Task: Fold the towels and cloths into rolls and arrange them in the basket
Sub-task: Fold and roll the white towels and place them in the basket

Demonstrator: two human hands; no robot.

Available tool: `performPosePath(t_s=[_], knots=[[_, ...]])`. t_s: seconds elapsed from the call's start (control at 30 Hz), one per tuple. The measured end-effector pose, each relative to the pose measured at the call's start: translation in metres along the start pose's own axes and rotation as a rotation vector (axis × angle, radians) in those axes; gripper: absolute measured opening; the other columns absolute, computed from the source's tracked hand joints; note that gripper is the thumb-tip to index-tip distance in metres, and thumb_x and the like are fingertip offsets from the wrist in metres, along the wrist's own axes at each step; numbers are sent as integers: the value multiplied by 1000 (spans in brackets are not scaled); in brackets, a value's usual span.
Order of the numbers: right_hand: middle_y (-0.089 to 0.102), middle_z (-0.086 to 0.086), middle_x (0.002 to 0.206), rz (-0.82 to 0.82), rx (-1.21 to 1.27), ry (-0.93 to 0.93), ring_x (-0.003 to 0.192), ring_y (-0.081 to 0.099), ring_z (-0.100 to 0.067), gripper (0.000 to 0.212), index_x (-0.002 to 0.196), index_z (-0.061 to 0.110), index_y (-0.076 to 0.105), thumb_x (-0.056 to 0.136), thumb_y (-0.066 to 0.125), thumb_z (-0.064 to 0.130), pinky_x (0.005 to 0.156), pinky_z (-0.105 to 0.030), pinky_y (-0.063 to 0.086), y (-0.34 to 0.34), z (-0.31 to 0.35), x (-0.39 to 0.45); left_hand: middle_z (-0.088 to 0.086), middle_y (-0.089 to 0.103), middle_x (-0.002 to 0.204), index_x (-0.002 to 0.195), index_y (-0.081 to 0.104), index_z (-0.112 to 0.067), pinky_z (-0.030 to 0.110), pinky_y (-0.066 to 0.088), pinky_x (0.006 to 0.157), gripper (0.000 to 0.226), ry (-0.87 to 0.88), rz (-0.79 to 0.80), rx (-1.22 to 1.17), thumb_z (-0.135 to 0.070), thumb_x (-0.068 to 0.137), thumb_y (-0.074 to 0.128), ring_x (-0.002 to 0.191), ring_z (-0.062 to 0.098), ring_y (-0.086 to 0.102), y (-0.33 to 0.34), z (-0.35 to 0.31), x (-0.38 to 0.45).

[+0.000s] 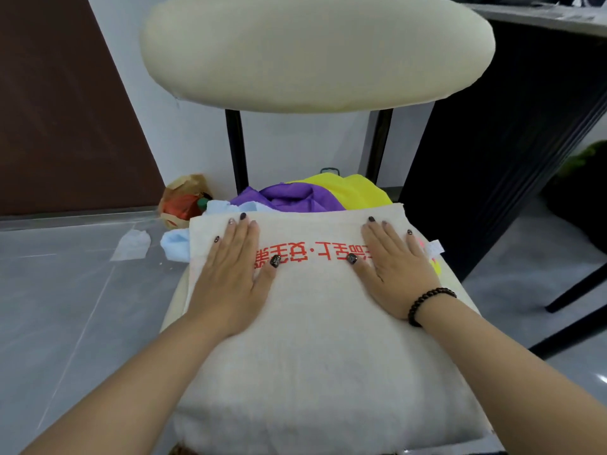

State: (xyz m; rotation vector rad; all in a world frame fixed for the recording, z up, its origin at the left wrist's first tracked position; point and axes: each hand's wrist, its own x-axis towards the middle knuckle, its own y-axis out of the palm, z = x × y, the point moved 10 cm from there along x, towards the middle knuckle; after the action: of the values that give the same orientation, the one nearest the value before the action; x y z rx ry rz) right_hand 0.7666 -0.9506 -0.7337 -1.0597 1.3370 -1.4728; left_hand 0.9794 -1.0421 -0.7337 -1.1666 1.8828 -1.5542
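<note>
A cream towel (328,339) with a line of red printed characters lies spread flat over the seat of a chair (315,50), filling the lower middle of the frame. Both hands lie flat on it with straight fingers, palms down, grasping nothing: the left hand (233,270) at centre left, the right hand (394,267) at centre right, a dark bead bracelet (427,303) on its wrist. The red print runs between the two thumbs. Just above the towel's far edge, mid-frame, a purple cloth (285,197) and a yellow cloth (358,192) are bunched together, touching each other. A light blue cloth (177,244) pokes out from under the towel's upper left corner. The chair's cream padded backrest fills the top of the frame. Left of centre, a crumpled bag (184,201) sits on the grey floor (65,307).
</note>
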Motion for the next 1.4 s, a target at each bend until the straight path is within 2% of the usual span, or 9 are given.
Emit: performPosePath(t_s=[0.2,0.33,0.5,0.63,0.8,1.0,1.1,1.23,1.4], knots=[[24,-9,153,-138,115,91,145,11,-23,57,143,5,26,98,28,41,117,-45,13,-24,-30,-17,0,-15,161,154,-1,-13,32,-9,118,69,-47,44,6,-49,99,20,146,10,-19,-16,11,-11],[29,-9,153,-392,388,47,146,13,-24,48,144,3,31,97,39,8,117,-33,10,-63,0,-55,5,3,162,152,16,-6,36,-1,121,59,42,-229,-81,-24,97,29,149,17,-8,-62,-35,-44],[13,-5,158,-171,325,-251,145,0,-15,60,151,11,19,94,14,31,119,-35,2,-21,97,-101,-8,-14,156,153,1,-13,24,-12,117,71,163,-47,-215,-41,88,6,147,7,-16,-10,-102,-101],[-8,7,159,-49,105,-279,140,-19,-5,73,153,21,0,85,-9,48,116,-30,-9,3,86,-103,12,28,156,148,29,-2,37,9,118,61,210,-70,79,-34,97,20,146,21,22,10,-94,-108],[-14,9,158,39,12,-150,145,-12,-9,75,152,22,-10,86,-13,58,118,-33,-9,11,36,-110,10,29,156,148,32,-4,36,9,118,62,203,-79,152,-36,96,22,145,20,25,6,-62,-117],[-5,5,160,12,59,54,147,-7,-12,60,153,20,3,99,8,46,118,-36,-8,7,-19,-127,7,20,160,151,25,-6,40,7,120,72,36,-128,103,-43,92,9,148,19,13,-9,-2,-127],[6,-1,160,-182,93,74,148,0,-19,54,152,12,15,102,16,31,118,-38,-8,-12,-4,-141,9,10,161,152,16,-4,43,-4,120,70,5,-190,63,-40,93,11,149,19,0,-17,-7,-139],[37,-12,149,-391,61,-212,141,29,-30,51,140,5,43,94,30,23,115,-47,14,-10,83,-160,15,26,156,147,31,1,49,5,120,58,223,-297,55,-25,95,30,147,27,16,-5,-75,-157],[40,-10,149,-414,-43,-225,139,34,-29,52,140,7,45,98,31,34,110,-49,28,17,101,-163,11,49,144,137,52,-6,46,32,110,50,285,-445,107,-31,97,34,137,25,42,5,-76,-159]])
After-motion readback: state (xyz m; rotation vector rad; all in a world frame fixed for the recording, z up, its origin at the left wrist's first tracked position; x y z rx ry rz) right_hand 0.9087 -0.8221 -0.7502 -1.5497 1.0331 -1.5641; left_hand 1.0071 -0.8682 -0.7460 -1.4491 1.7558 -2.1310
